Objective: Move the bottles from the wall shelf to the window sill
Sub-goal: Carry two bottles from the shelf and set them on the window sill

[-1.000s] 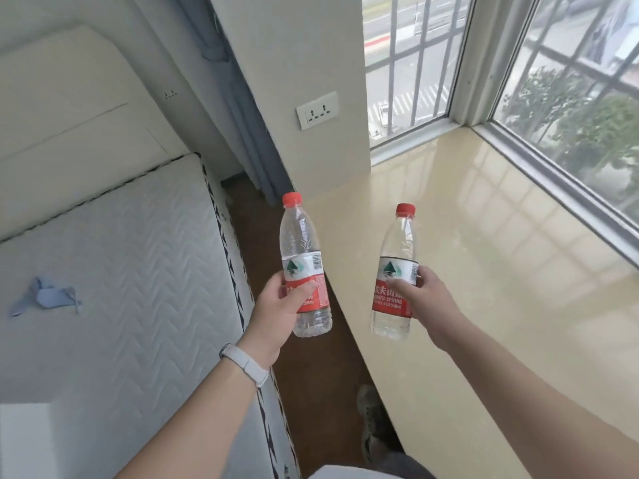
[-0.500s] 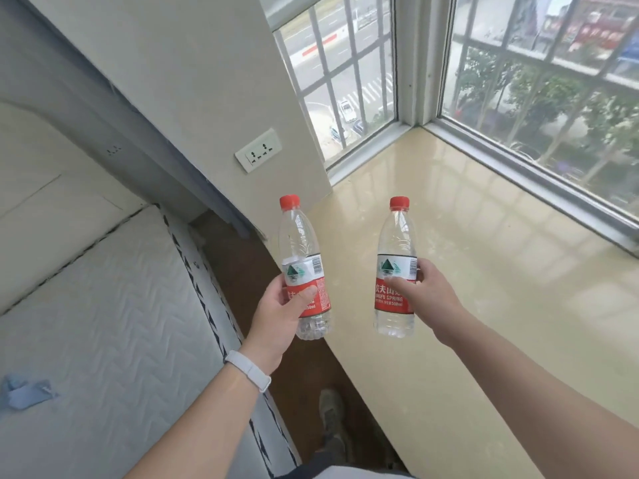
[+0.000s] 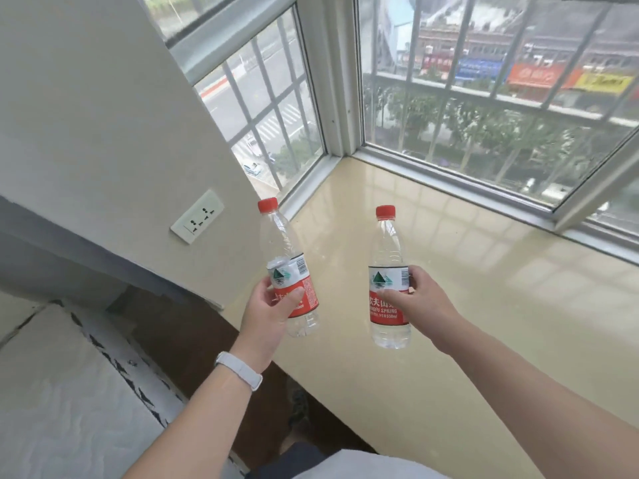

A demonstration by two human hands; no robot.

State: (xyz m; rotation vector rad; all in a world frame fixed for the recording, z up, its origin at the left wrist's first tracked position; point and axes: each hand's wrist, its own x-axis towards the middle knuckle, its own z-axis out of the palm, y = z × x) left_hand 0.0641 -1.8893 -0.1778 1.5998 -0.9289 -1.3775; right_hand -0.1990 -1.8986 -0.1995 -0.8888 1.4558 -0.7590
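Note:
I hold two clear plastic water bottles with red caps and red-and-white labels, both upright in the air. My left hand (image 3: pixel 269 316) grips the left bottle (image 3: pixel 287 257) around its label, over the near left edge of the sill. My right hand (image 3: pixel 420 302) grips the right bottle (image 3: pixel 387 264) at its label, above the glossy beige window sill (image 3: pixel 484 305). Neither bottle touches the sill. The wall shelf is out of view.
Barred windows (image 3: pixel 484 115) close the sill at the back and on the left. A wall with a power socket (image 3: pixel 197 216) stands left of the sill. A white quilted mattress (image 3: pixel 69 409) lies lower left, with dark brown floor (image 3: pixel 193 333) between it and the sill.
The view has swung right and up toward the window corner. Both hands with their bottles have moved further over the sill; the mattress has slid toward the lower left.

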